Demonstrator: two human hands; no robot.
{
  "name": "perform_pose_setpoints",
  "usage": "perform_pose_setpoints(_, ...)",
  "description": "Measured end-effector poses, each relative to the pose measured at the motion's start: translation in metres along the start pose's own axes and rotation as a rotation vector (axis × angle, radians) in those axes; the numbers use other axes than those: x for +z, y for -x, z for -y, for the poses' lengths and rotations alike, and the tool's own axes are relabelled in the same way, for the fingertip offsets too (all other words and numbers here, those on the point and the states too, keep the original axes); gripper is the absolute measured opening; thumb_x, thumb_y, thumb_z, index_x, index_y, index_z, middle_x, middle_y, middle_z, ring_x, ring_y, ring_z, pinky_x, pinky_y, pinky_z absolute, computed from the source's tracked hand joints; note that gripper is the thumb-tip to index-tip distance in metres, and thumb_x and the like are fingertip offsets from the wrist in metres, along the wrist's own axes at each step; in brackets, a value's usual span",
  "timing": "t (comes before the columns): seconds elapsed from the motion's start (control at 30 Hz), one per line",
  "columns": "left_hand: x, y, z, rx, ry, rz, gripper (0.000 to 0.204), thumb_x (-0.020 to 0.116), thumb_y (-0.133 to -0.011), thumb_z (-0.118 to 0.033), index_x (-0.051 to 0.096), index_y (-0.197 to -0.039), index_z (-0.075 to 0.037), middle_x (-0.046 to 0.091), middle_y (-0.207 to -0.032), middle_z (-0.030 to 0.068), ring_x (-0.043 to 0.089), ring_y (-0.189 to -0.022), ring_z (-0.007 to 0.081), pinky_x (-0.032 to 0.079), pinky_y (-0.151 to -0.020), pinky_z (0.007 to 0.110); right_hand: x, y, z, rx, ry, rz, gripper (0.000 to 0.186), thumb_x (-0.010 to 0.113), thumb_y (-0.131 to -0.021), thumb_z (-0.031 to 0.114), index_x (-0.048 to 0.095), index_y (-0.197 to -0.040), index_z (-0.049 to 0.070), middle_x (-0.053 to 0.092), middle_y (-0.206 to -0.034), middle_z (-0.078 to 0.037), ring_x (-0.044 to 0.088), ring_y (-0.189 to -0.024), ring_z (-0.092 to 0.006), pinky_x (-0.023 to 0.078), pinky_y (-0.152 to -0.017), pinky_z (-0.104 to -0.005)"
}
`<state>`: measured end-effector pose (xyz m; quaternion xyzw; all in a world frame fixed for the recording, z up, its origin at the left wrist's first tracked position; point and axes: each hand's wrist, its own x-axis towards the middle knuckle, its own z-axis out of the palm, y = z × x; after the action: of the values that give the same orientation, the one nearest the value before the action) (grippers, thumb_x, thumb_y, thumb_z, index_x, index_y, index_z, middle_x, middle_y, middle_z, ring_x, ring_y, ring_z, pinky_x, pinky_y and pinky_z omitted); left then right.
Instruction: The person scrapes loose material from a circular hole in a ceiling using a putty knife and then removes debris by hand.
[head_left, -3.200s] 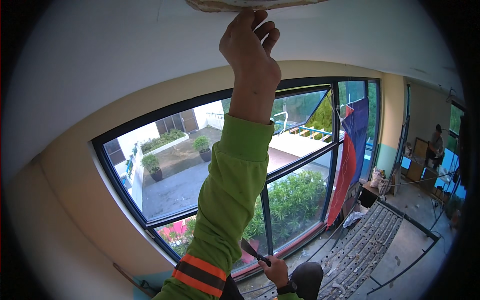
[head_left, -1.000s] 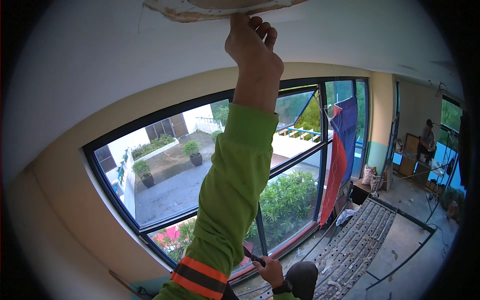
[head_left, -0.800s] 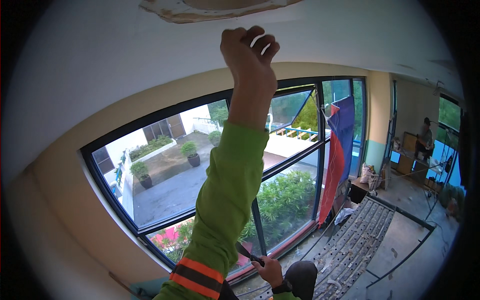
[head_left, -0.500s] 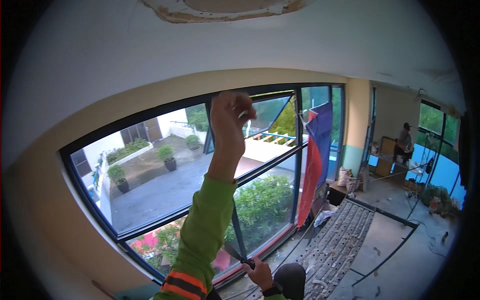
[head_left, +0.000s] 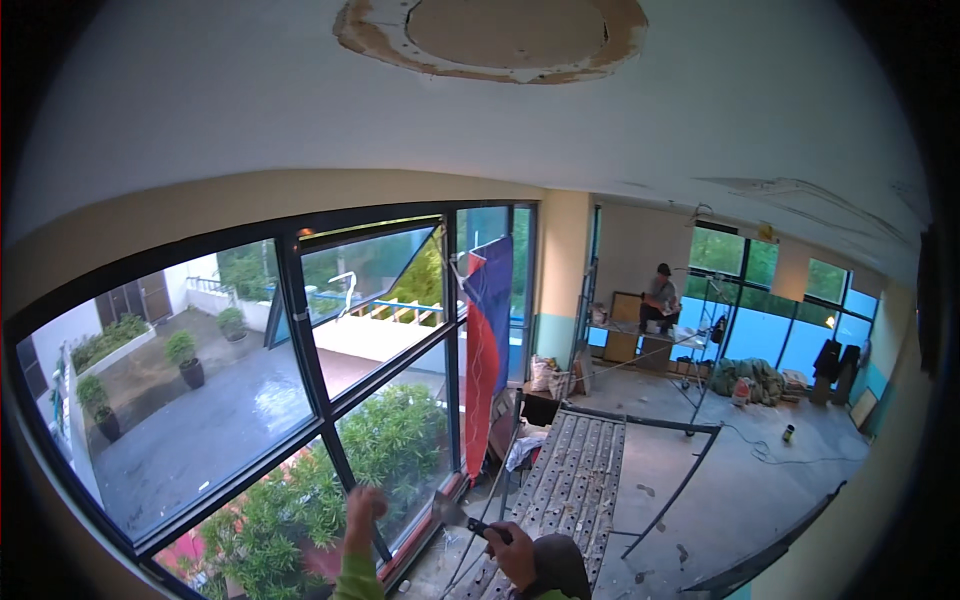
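Observation:
My left hand (head_left: 364,510), in a green sleeve, is low in front of the windows, blurred, with its fingers apparently curled; whether anything is in them I cannot make out. My right hand (head_left: 508,556) grips the dark handle of a putty knife (head_left: 452,512), its flat metal blade angled up to the left, beside my dark-clad knee (head_left: 560,566). Overhead, an oval cut patch (head_left: 505,32) with ragged brown edges is in the white ceiling, well away from both hands.
Perforated scaffold planks (head_left: 575,460) lie below, within metal rails (head_left: 670,488). A tall window (head_left: 370,390) borders the left, with a red-and-blue cloth (head_left: 490,330) hanging beside it. A person (head_left: 660,300) is across the room near metal scaffolding. A cable (head_left: 770,460) runs over the floor (head_left: 660,530).
My left hand has come down from the edge of the ceiling patch to low before the windows. The view has turned rightward, showing more room and patch. My right hand still holds the knife.

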<state>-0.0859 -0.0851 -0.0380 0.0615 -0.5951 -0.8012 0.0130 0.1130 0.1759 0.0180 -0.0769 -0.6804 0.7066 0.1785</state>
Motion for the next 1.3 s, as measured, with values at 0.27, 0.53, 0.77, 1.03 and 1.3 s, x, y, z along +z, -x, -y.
perform_pose_setpoints(0.27,0.103,0.125,-0.042,-0.137,0.016,0.729,0.042,0.051,-0.094,-0.028,0.042,-0.128,-0.005,0.053,-0.122,0.0089,0.056,-0.108,0.0207,0.049,-0.085,0.035,0.017,0.0,0.001,-0.641,0.283,-0.327,0.033,0.058,-0.086,0.005,0.044,-0.115,-0.002,0.053,-0.104,-0.019,0.059,-0.085,-0.0236,0.048,-0.076,-0.0334)
perform_pose_setpoints(0.53,0.155,0.146,-0.056,0.349,-0.335,0.537,0.037,0.051,-0.092,-0.018,0.046,-0.123,0.0,0.058,-0.106,0.0122,0.057,-0.089,0.0193,0.046,-0.079,0.032,0.035,0.005,0.015,-0.691,0.368,-0.045,0.07,0.066,-0.077,0.009,0.029,-0.136,-0.003,0.035,-0.13,-0.028,0.037,-0.118,-0.044,0.035,-0.099,-0.0479)
perform_pose_setpoints(0.77,0.183,0.131,-0.32,1.101,-0.324,0.455,0.034,0.043,-0.092,-0.009,0.041,-0.125,0.001,0.054,-0.081,0.0047,0.047,-0.063,0.0115,0.042,-0.057,0.028,0.022,0.01,-0.002,-0.728,0.5,-0.056,0.068,0.065,-0.078,0.014,0.031,-0.134,-0.005,0.038,-0.13,-0.027,0.037,-0.12,-0.0415,0.028,-0.103,-0.0464)
perform_pose_setpoints(1.03,0.223,0.151,-0.468,1.589,-0.236,0.268,0.038,0.042,-0.097,-0.032,0.051,-0.118,-0.001,0.062,-0.093,0.0057,0.054,-0.074,0.0094,0.045,-0.066,0.025,0.034,0.011,-0.03,-0.651,0.592,0.102,0.062,0.065,-0.075,0.016,0.039,-0.127,-0.005,0.049,-0.118,-0.024,0.044,-0.113,-0.0391,0.033,-0.098,-0.0457)
perform_pose_setpoints(1.3,0.248,0.153,-0.497,1.7,-0.297,0.259,0.036,0.043,-0.098,-0.025,0.05,-0.123,0.0,0.063,-0.092,0.0061,0.056,-0.078,0.0112,0.047,-0.073,0.027,0.027,0.005,-0.048,-0.631,0.646,0.132,0.059,0.068,-0.074,0.02,0.045,-0.122,-0.004,0.052,-0.115,-0.022,0.047,-0.111,-0.0375,0.034,-0.096,-0.0458)
